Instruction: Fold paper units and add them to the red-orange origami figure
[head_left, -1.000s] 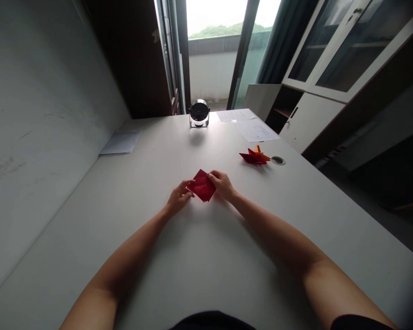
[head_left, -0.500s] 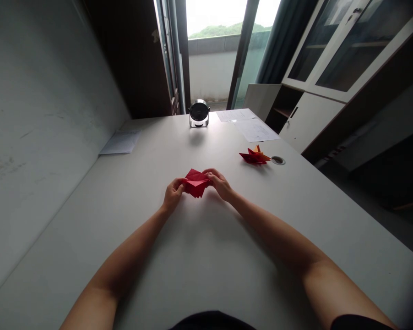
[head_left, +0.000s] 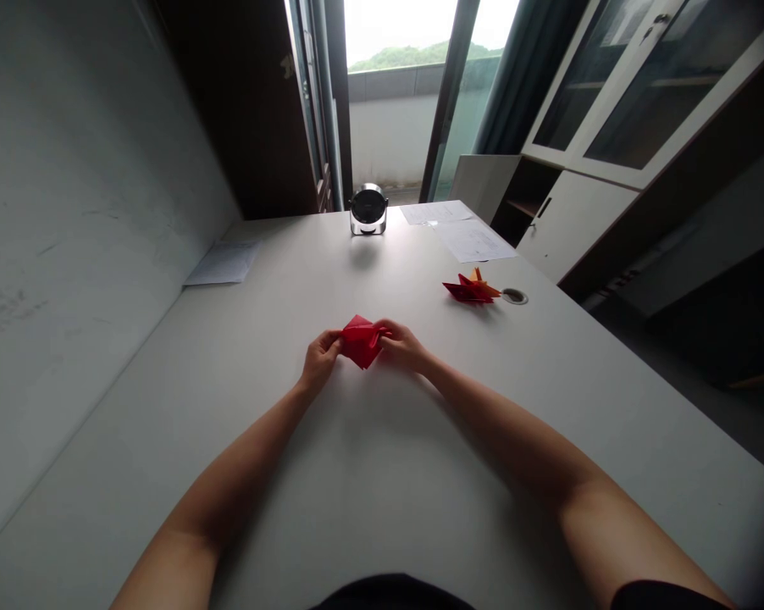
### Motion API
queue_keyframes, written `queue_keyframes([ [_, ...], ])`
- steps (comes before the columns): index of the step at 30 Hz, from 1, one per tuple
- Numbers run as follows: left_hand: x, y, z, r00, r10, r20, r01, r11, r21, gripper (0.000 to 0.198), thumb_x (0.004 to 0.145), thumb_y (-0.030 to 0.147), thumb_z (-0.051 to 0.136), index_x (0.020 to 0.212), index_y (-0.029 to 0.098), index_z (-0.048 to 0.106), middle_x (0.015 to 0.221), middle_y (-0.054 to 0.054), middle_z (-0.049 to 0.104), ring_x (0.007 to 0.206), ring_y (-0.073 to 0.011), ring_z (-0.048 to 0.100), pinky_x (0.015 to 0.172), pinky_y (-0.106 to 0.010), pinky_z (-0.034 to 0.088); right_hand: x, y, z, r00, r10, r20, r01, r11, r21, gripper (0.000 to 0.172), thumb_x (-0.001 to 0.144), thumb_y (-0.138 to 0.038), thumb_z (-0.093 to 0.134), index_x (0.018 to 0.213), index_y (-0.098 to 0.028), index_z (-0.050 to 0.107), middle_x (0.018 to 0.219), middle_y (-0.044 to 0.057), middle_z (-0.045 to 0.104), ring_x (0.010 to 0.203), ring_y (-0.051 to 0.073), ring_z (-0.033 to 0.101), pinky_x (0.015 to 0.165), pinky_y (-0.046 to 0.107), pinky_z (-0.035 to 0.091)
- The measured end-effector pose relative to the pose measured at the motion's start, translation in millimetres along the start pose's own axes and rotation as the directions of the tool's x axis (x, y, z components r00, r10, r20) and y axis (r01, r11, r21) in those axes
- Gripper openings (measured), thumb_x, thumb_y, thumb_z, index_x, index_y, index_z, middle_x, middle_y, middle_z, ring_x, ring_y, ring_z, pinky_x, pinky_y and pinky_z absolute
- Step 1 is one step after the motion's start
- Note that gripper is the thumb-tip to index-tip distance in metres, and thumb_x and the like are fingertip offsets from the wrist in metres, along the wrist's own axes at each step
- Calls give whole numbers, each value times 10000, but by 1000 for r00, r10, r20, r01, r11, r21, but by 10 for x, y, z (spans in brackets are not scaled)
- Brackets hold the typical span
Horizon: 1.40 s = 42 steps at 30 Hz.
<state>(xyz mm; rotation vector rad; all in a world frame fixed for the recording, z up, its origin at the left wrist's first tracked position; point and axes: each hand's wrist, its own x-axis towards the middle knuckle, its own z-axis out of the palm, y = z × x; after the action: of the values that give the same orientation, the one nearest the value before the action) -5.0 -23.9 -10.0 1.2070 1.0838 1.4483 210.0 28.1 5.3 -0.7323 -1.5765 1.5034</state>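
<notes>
A folded piece of red origami paper [head_left: 359,342] is held between both hands over the middle of the white table [head_left: 382,474]. My left hand [head_left: 322,354] pinches its left corner between thumb and fingers. At the right corner my right hand [head_left: 402,344] is closed on the paper, with the index finger lying along a folded flap. The paper has a diamond outline, its upper point facing away from me and its lower point towards me. Some of its right edge is hidden behind the fingers.
Red and orange folded paper pieces [head_left: 472,288] lie to the right, beside a round cable hole [head_left: 515,296]. A small round black device on a stand [head_left: 368,209] is at the far edge. Paper sheets [head_left: 474,241] lie back right, more [head_left: 223,262] by the left wall.
The red paper's raised front layers now lie flatter, making a smoother diamond. My right fingers have shifted slightly inward onto its flap; my left hand has stayed nearly still.
</notes>
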Motion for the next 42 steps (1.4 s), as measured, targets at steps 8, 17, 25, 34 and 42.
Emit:
queue_keyframes([
  [8, -61, 109, 42, 996, 9, 92, -17, 996, 91, 475, 873, 338, 657, 1319, 188, 589, 955, -65, 743, 853, -189, 690, 791, -317, 558, -22, 6, -10, 993, 47, -110, -62, 989, -137, 361, 799, -528, 676, 782, -173, 609, 689, -6, 626, 614, 127, 530, 557, 240, 387],
  [17, -75, 24, 58, 991, -7, 133, -11, 991, 134, 371, 839, 297, 665, 1186, 169, 687, 1080, -99, 747, 985, -227, 703, 868, -358, 567, 3, -2, -2, 991, -23, -132, 1, 986, -167, 418, 784, -443, 692, 1123, -228, 575, 732, -36, 612, 654, 143, 560, 601, 256, 441],
  [25, -84, 45, 52, 989, 0, 150, -32, 977, 212, 300, 857, 346, 655, 1092, 173, 723, 991, -76, 755, 896, -216, 705, 813, -338, 568, -5, 40, -1, 996, -1, -84, -23, 957, -290, 298, 807, -479, 653, 816, -183, 622, 712, -15, 612, 638, 130, 519, 582, 248, 394],
  [34, -150, 171, 82, 984, -48, 170, -3, 957, 289, 325, 880, 473, 637, 958, 178, 747, 847, -43, 737, 748, -181, 656, 635, -253, 505, -69, -77, 74, 990, 81, 118, -25, 909, -415, 365, 850, -540, 602, 789, -181, 608, 651, -29, 553, 578, 112, 440, 526, 240, 321],
  [42, -170, 191, 103, 988, -23, 151, -24, 952, 305, 301, 858, 470, 663, 816, 180, 729, 729, -23, 686, 669, -152, 583, 592, -236, 441, -90, -43, 123, 975, 90, 203, 25, 864, -503, 354, 857, -509, 594, 714, -188, 550, 608, -45, 467, 574, 106, 386, 526, 242, 287],
])
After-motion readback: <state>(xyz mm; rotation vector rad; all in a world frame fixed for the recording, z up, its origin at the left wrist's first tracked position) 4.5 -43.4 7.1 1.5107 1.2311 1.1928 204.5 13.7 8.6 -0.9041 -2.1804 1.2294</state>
